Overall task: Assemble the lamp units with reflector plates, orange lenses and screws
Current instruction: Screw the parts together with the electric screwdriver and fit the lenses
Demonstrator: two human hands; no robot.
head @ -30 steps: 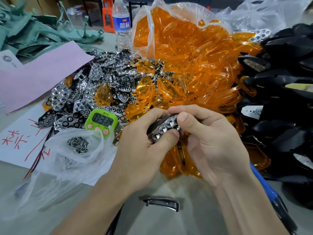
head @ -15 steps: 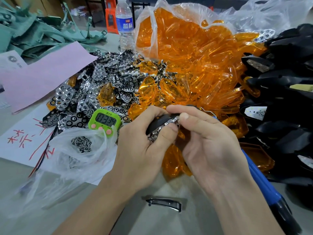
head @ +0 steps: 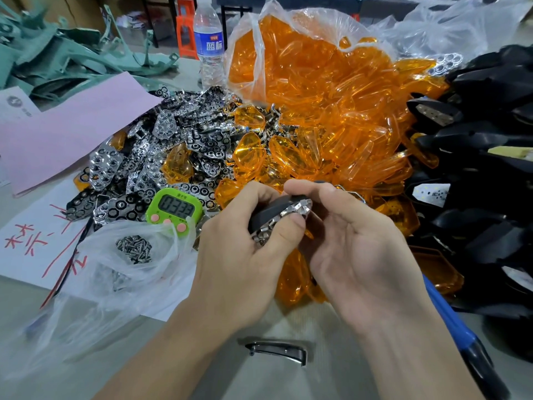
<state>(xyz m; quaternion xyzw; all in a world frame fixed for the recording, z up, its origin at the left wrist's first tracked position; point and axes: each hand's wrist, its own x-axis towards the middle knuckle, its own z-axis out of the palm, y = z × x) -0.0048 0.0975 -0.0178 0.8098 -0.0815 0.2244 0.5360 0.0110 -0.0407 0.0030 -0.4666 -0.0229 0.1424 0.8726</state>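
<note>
My left hand grips a black lamp unit with a chrome reflector plate set in its open face; the thumb presses on the plate's lower edge. My right hand holds the same unit from the right, its fingers curled over the top. A big pile of orange lenses spills from a clear bag behind my hands. Loose chrome reflector plates are heaped to the left. Screws lie in a clear plastic bag at the left front.
Black lamp housings are stacked along the right. A green timer reads 03:33. A blue-handled screwdriver lies under my right forearm. A metal clip lies near the front. A water bottle, pink paper and green parts are at the back left.
Both hands have turned the lamp unit so the reflector plate faces more edge-on and up. The timer has gone from 03:34 to 03:33.
</note>
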